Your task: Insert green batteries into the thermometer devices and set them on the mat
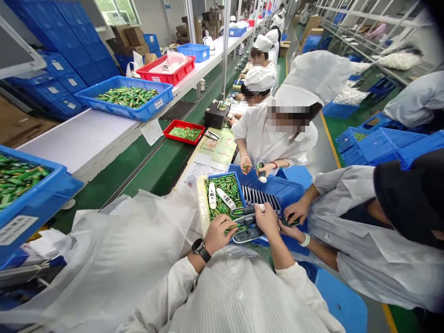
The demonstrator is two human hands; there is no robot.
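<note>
The right hand's [268, 219] grip is closed round several dark casings [247, 235], held fanned out with their open sides up; the left hand's [218, 235] grip is narrow, fingertips pinching green batteries [230, 228] against the middle casing. The casings sit at the near edge of a battery box [202, 203], where two white devices [212, 196] lie on loose green batteries. Just beside it, a blue crate [289, 189] holds a row of similar pieces [260, 198]. At the right, a co-worker's hand [297, 212] is at another dark piece; across the crate, a second co-worker's hands [245, 164] hold batteries and a device. Farther off are a printed sheet [204, 172] and a red tray [178, 138] of batteries.
</note>
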